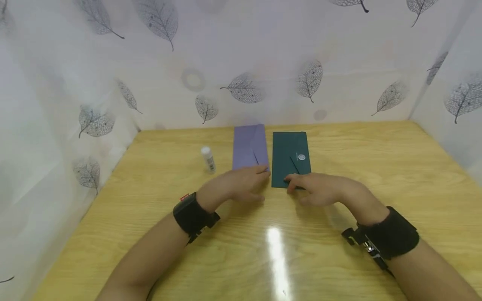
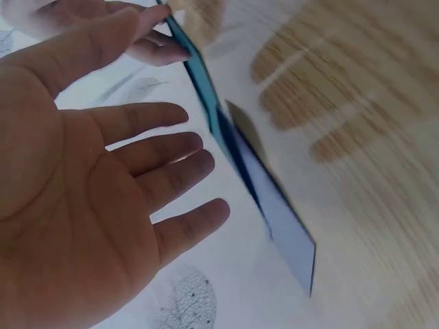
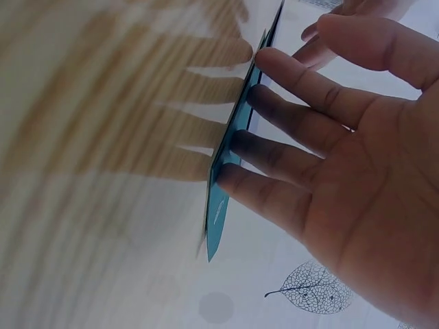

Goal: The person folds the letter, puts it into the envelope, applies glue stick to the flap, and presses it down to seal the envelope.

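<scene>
A purple envelope (image 1: 246,146) lies flat at the back of the table, its flap edge showing as a slanting line. Just to its right is a dark green envelope (image 1: 286,146) with a small white round mark; a narrow gap parts the two. My left hand (image 1: 244,184) is over the near end of the purple envelope and hides its lower edge. In the left wrist view, its fingers (image 2: 171,181) are straight and spread, holding nothing. With extended fingers (image 3: 288,123), my right hand (image 1: 325,190) rests its fingertips on the near part of the green envelope.
A small white capped tube (image 1: 208,159) lies on the table left of the purple envelope. The wooden table (image 1: 169,167) meets a pale leaf-patterned curtain (image 1: 271,54) at the back and sides. Light glares off the tabletop in front of the hands.
</scene>
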Demonstrator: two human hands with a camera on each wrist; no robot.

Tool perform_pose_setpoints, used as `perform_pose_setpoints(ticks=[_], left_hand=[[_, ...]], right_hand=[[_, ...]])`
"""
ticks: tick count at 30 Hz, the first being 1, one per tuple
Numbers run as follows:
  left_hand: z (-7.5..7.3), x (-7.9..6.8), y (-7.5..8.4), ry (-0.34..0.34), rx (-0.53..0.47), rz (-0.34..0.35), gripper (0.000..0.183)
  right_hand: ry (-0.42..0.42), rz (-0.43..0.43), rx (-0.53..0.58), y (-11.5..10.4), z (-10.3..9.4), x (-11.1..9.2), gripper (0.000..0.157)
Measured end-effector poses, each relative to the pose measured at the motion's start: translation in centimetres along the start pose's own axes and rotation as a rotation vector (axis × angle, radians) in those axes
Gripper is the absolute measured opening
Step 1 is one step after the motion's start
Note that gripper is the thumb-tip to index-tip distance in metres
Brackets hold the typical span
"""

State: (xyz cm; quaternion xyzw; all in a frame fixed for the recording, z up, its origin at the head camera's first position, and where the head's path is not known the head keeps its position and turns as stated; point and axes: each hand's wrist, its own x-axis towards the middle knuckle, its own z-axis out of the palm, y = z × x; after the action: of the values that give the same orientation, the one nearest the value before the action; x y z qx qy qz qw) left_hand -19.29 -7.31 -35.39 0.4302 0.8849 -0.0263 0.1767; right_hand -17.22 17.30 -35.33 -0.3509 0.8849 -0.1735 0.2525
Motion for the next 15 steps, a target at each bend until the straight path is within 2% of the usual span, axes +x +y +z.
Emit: perform_pose_setpoints(ticks=[4, 8, 15], left_hand=[[0.3, 0.8, -0.2, -0.064, -0.041, 0.019, 0.075], [0.5, 0.6, -0.3, -0.141, -0.098, -0.002, 0.080], [0.1, 0.2, 0.0, -0.134, -0.097, 0.004, 0.080]], right_hand=[[-0.003, -0.027, 0.004, 0.5, -0.1, 0.7, 0.029], [0.012, -0.060, -0.012, 1.1, -0.7, 1.7, 0.023], [0.017, -0.067, -0.009, 1.7, -1.8, 2.8, 0.022]])
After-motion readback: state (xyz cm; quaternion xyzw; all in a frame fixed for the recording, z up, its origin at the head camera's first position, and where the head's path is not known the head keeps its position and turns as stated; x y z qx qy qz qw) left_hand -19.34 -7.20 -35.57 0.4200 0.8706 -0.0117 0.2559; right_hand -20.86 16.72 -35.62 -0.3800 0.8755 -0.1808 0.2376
